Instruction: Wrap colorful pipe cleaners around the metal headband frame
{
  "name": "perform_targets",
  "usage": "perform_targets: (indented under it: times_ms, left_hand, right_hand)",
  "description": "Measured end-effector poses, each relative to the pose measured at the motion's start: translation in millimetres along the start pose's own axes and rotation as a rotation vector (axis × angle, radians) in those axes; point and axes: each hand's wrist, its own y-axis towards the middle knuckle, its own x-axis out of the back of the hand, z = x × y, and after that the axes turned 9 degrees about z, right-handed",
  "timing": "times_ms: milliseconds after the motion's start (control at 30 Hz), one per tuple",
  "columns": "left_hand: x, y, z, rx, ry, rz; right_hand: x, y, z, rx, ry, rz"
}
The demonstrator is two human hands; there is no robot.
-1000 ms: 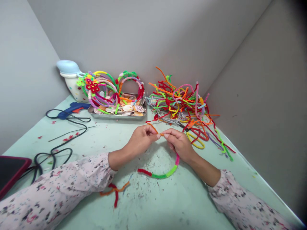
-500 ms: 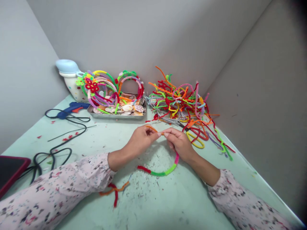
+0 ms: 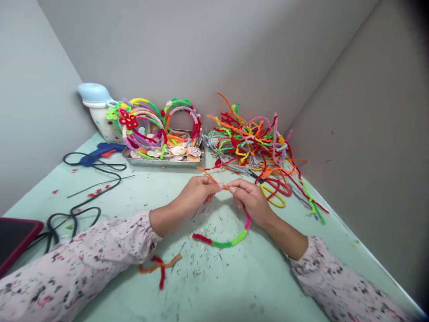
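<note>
"Where was the coloured band (image 3: 236, 240)?"

"On the near side of the metal tray (image 3: 164, 164), curving out below the right hand (image 3: 251, 202)."

"How far had it got?"

"Red, dark green, light green and pink sections looked done. The orange strand (image 3: 207, 173) had a loose end poking past the left hand (image 3: 197, 194), towards the tray, so I judged that colour unfinished."

"And the hands?"

"Both were pinched on the orange strand, fingertips close together."

"Anything complete nearby?"

"Several hoops (image 3: 196, 129) stood in the tray, apparently finished, with fuzzy stems (image 3: 254, 139) heaped to its right. What remained of the band, I couldn't tell; the fingers hid part."
</note>
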Motion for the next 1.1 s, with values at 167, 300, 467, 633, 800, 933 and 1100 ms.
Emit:
perform_targets:
  times_ms: [167,300,467,633,800,933,1100]
  left_hand:
    - [0.4,-1.6,-0.3,0.006,-0.039,0.055]
    - [1.1,-2.0,-1.7,0.052,-0.094,0.091]
    - [2.6,-1.3,-2.2,0.085,-0.158,0.137]
    - [1.7,-0.4,0.3,0.050,-0.128,0.101]
    - [1.5,2.1,1.7,-0.006,-0.074,0.070]
    - [2.9,3.0,3.3,-0.028,-0.038,0.076]
    - [2.6,-0.2,0.4,0.032,-0.028,0.083]
  right_hand:
    - [0.0,-0.4,-0.7,0.011,-0.002,0.010]
    - [0.1,-0.2,-0.8,0.021,-0.015,0.015]
    - [-0.6,-0.5,1.6,0.021,-0.046,0.012]
    - [-1.0,0.6,2.4,0.002,-0.036,0.006]
    - [0.1,1.1,0.3,-0.024,-0.001,-0.005]
    - [0.0,0.7,1.5,-0.028,-0.019,-0.010]
    - [-0.9,0.1,3.1,-0.022,-0.033,-0.008]
